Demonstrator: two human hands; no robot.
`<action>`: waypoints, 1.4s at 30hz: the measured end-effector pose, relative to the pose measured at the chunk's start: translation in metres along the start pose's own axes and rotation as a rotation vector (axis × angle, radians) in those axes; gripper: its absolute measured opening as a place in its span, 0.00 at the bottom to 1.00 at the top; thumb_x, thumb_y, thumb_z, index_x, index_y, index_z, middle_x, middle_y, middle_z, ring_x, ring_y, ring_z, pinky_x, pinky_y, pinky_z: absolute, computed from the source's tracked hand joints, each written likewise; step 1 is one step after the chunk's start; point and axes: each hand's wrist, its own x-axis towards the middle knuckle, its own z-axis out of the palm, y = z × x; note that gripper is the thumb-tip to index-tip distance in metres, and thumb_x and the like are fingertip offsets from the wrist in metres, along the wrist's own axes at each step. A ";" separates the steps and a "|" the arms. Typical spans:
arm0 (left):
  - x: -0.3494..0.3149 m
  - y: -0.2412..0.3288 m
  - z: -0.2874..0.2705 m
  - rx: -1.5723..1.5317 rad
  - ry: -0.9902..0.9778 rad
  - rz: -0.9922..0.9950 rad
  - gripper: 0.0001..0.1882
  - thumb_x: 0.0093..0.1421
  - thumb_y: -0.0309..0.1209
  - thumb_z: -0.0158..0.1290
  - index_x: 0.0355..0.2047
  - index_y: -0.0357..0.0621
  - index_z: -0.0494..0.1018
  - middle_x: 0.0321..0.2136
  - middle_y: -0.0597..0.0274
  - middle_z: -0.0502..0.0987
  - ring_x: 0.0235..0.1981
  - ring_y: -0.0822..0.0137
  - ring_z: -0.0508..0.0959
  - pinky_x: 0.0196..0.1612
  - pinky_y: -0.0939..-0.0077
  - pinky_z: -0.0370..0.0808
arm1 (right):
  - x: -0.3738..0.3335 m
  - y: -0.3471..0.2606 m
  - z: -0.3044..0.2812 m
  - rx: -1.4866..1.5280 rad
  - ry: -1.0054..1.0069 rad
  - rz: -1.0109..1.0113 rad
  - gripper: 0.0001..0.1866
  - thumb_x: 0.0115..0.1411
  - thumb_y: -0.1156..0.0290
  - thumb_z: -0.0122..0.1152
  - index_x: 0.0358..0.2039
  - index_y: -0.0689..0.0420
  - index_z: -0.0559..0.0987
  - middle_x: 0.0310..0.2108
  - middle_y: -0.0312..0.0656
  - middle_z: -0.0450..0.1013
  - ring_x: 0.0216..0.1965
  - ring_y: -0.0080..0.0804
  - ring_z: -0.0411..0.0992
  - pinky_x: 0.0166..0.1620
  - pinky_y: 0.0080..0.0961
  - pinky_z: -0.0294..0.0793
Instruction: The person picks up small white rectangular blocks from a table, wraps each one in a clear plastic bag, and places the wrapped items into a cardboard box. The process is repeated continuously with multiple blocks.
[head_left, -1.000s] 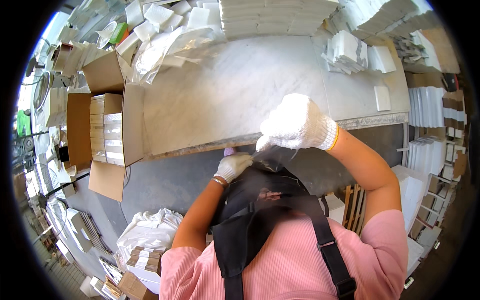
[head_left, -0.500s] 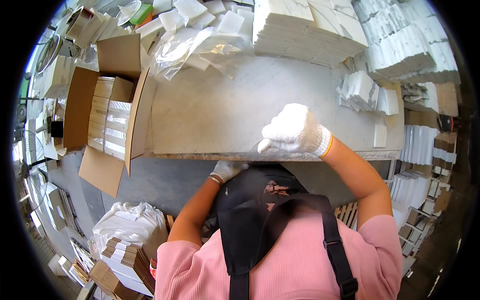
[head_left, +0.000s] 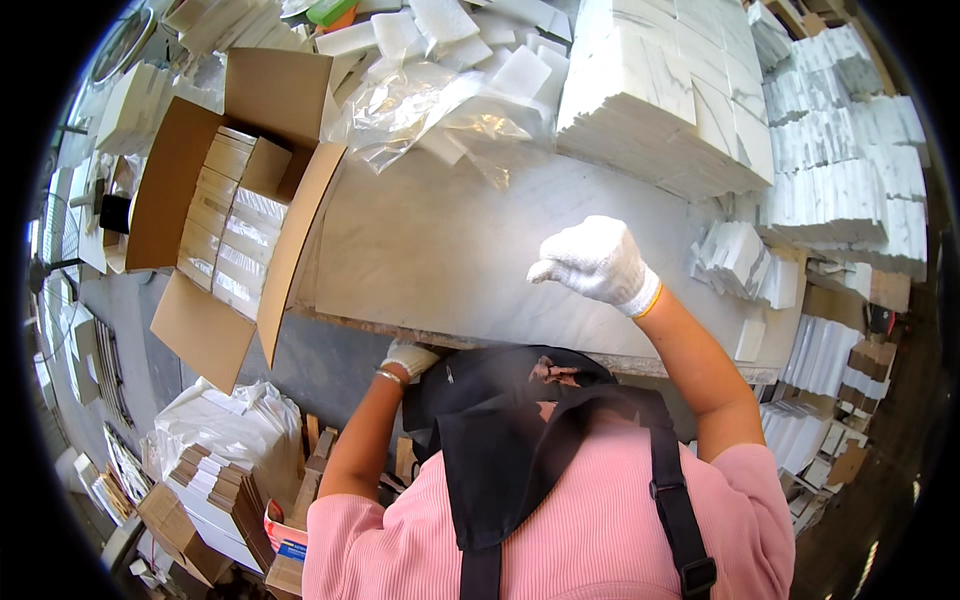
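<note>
My right hand (head_left: pixel 593 262), in a white knitted glove with a yellow cuff edge, is raised over the pale marble-topped table (head_left: pixel 420 255). Its fingers are curled closed; whether anything is inside them is hidden. Low by the table's front edge is my left hand (head_left: pixel 411 357), gloved too, beside the black apron (head_left: pixel 500 385). The table edge and apron hide its fingertips, so its grip does not show. Left on the table stands an open cardboard box (head_left: pixel 290 240) holding small cartons (head_left: pixel 243 240), several with clear shiny wrap.
Clear plastic bags (head_left: pixel 425 115) and loose white slabs (head_left: pixel 445 30) lie at the back. Marble tile stacks (head_left: pixel 660 110) rise at the back right, with a smaller tile group (head_left: pixel 735 258) near the right end. A plastic-covered stack (head_left: pixel 230 425) stands lower left.
The view has shifted and tilted. My left hand has moved left along the table's front edge, its fingers now tucked closer under it. My right hand stays closed and raised.
</note>
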 end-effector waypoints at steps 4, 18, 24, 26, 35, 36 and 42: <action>-0.006 0.060 -0.161 -0.332 -0.734 -0.430 0.29 0.65 0.49 0.54 0.61 0.47 0.74 0.56 0.55 0.79 0.55 0.54 0.80 0.55 0.60 0.77 | 0.000 0.021 0.011 0.038 -0.035 0.022 0.15 0.54 0.52 0.73 0.25 0.49 0.81 0.22 0.35 0.76 0.21 0.40 0.72 0.26 0.33 0.69; 0.152 0.174 -0.221 -1.086 -0.229 -0.106 0.22 0.62 0.30 0.64 0.55 0.35 0.77 0.41 0.61 0.84 0.43 0.74 0.81 0.50 0.76 0.78 | -0.014 0.036 0.008 0.468 -0.127 0.527 0.15 0.62 0.53 0.68 0.37 0.52 0.82 0.31 0.46 0.80 0.32 0.44 0.79 0.39 0.36 0.78; 0.157 0.175 -0.226 -1.036 -0.194 -0.091 0.16 0.65 0.33 0.61 0.46 0.33 0.81 0.40 0.57 0.85 0.40 0.71 0.83 0.46 0.75 0.80 | -0.049 0.046 -0.003 0.763 -0.253 0.674 0.34 0.59 0.62 0.74 0.61 0.60 0.72 0.47 0.43 0.77 0.47 0.32 0.76 0.52 0.32 0.77; 0.157 0.176 -0.228 -1.030 -0.207 -0.120 0.17 0.67 0.37 0.59 0.47 0.34 0.81 0.39 0.57 0.85 0.40 0.70 0.83 0.46 0.75 0.80 | -0.075 0.057 0.008 0.818 -0.257 0.675 0.32 0.59 0.64 0.73 0.61 0.61 0.73 0.49 0.43 0.77 0.48 0.32 0.75 0.53 0.31 0.77; 0.168 0.162 -0.208 -1.051 -0.130 -0.195 0.20 0.68 0.44 0.57 0.43 0.36 0.81 0.35 0.58 0.85 0.35 0.69 0.84 0.40 0.73 0.79 | -0.108 0.046 0.021 1.072 0.218 1.073 0.21 0.64 0.70 0.68 0.56 0.61 0.77 0.49 0.40 0.78 0.47 0.26 0.76 0.47 0.25 0.78; 0.173 0.158 -0.204 -0.999 -0.105 -0.179 0.20 0.68 0.44 0.58 0.42 0.36 0.81 0.34 0.59 0.85 0.34 0.69 0.84 0.40 0.73 0.79 | -0.107 0.043 0.025 1.050 0.271 1.082 0.20 0.64 0.70 0.67 0.55 0.61 0.78 0.48 0.39 0.79 0.47 0.25 0.76 0.47 0.25 0.78; 0.185 0.152 -0.197 -0.551 0.149 -0.046 0.15 0.63 0.41 0.60 0.37 0.40 0.83 0.30 0.58 0.84 0.31 0.67 0.83 0.37 0.72 0.78 | -0.102 0.048 0.048 0.687 0.361 1.050 0.16 0.63 0.66 0.67 0.50 0.58 0.80 0.45 0.39 0.81 0.45 0.26 0.77 0.47 0.27 0.77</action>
